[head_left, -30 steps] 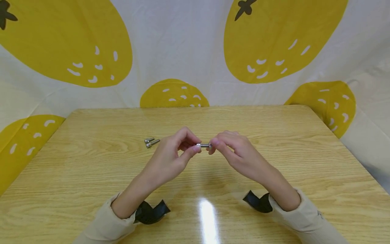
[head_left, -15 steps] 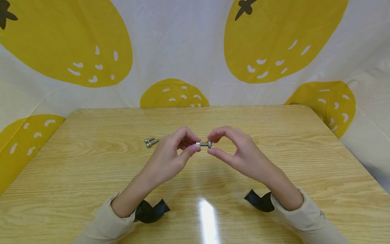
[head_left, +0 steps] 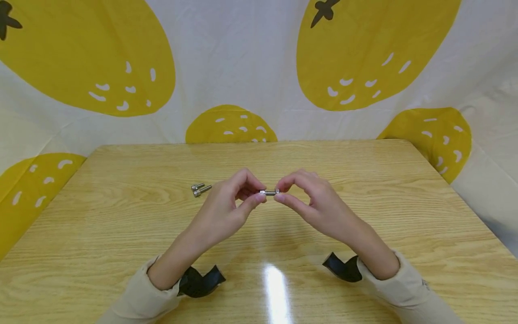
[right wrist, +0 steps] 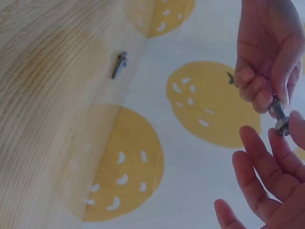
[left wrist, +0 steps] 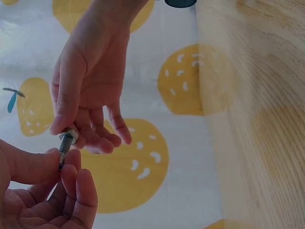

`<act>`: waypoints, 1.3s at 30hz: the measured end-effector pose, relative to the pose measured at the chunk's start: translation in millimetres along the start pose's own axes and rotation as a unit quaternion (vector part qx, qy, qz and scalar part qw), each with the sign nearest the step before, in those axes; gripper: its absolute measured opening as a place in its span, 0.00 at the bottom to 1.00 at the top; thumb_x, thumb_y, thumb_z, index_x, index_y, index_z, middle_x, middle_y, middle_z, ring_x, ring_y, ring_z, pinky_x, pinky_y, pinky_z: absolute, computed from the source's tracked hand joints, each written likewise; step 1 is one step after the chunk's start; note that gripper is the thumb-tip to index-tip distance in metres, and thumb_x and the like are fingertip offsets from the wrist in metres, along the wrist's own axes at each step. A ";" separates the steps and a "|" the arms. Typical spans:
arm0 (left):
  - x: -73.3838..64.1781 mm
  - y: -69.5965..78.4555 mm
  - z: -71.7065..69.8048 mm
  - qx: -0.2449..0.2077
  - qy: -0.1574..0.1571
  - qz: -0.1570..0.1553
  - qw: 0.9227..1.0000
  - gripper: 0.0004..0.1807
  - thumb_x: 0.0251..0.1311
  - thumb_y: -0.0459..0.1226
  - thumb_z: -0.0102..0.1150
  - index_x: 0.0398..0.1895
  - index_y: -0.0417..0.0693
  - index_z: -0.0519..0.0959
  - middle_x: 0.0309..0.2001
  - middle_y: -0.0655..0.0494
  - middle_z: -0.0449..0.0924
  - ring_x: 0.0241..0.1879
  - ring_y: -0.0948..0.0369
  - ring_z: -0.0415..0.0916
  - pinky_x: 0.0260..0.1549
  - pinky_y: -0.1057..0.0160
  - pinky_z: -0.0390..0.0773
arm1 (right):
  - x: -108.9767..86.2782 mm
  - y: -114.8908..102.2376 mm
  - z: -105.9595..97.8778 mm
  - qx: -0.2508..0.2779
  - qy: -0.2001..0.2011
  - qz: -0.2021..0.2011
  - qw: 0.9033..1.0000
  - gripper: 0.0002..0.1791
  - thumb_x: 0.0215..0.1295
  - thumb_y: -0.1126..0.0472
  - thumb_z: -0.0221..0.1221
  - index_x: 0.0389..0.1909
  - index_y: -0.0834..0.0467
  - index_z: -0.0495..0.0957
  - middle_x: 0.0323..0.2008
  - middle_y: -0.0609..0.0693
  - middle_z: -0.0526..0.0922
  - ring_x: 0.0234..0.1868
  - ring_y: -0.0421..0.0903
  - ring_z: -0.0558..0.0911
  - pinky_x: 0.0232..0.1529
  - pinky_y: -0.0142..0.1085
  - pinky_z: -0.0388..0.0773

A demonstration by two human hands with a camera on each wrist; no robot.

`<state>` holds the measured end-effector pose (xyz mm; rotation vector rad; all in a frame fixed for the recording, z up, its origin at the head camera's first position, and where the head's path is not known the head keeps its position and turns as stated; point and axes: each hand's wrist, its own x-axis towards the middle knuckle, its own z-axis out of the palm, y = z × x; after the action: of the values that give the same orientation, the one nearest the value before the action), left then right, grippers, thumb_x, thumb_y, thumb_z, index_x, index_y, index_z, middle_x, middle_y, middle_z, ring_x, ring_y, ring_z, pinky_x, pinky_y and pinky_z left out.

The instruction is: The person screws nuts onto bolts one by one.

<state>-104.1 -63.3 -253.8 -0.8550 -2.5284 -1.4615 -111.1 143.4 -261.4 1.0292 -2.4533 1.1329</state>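
My left hand (head_left: 226, 208) pinches the head end of a silver socket-head bolt (head_left: 270, 193) between thumb and fingers, above the middle of the table. The bolt lies roughly level, its threaded end pointing right. A hex nut (right wrist: 282, 124) sits on that threaded end, with the bolt's tip showing past it in the right wrist view. My right hand (head_left: 323, 208) pinches the nut between thumb and forefinger, its other fingers spread loosely in the right wrist view. In the left wrist view, threads (left wrist: 65, 144) show between the nut and my left fingertips.
Two more socket-head bolts (head_left: 202, 191) lie side by side on the wooden table (head_left: 121, 225), left of my left hand. Behind the table hangs a white cloth (head_left: 234, 58) with yellow fruit prints. Black straps (head_left: 202, 282) are at both wrists.
My right thumb and forefinger were overlapping at the nut, then spread apart around it, and now close on it again. The left hand holds the bolt in the same place.
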 end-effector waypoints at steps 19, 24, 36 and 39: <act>0.1 0.2 0.8 0.008 -0.001 -0.001 1.000 0.06 0.59 0.32 0.59 0.38 0.42 0.74 0.33 0.55 0.80 0.30 0.66 0.75 0.32 0.67 0.78 | 1.0 -0.3 1.5 0.007 -0.020 0.023 1.000 0.18 0.59 0.60 0.62 0.50 0.57 0.73 0.42 0.45 0.80 0.44 0.40 0.76 0.44 0.38 0.74; 0.4 0.2 0.3 0.004 0.000 -0.008 1.000 0.06 0.59 0.32 0.59 0.38 0.42 0.74 0.32 0.55 0.79 0.29 0.66 0.75 0.31 0.67 0.78 | 1.0 -0.2 1.3 0.003 0.007 -0.020 1.000 0.13 0.56 0.65 0.64 0.43 0.58 0.75 0.39 0.45 0.80 0.42 0.40 0.77 0.46 0.36 0.74; 0.2 -0.6 0.6 0.002 -0.001 0.002 1.000 0.06 0.59 0.32 0.59 0.38 0.41 0.74 0.33 0.55 0.80 0.30 0.66 0.76 0.33 0.67 0.78 | 0.2 -1.1 0.8 -0.001 0.002 -0.002 1.000 0.09 0.59 0.62 0.62 0.40 0.54 0.76 0.38 0.43 0.79 0.42 0.40 0.76 0.45 0.39 0.72; 0.0 -1.3 1.1 0.000 -0.001 0.009 1.000 0.06 0.59 0.32 0.59 0.38 0.41 0.74 0.32 0.55 0.80 0.30 0.66 0.76 0.33 0.67 0.78 | 0.7 -1.0 1.7 0.009 -0.011 0.007 1.000 0.05 0.62 0.61 0.59 0.38 0.53 0.76 0.37 0.43 0.79 0.43 0.40 0.75 0.46 0.41 0.70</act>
<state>-104.6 -62.9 -255.3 -0.8760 -2.5156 -1.4564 -110.9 141.4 -261.7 1.0356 -2.4751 1.1555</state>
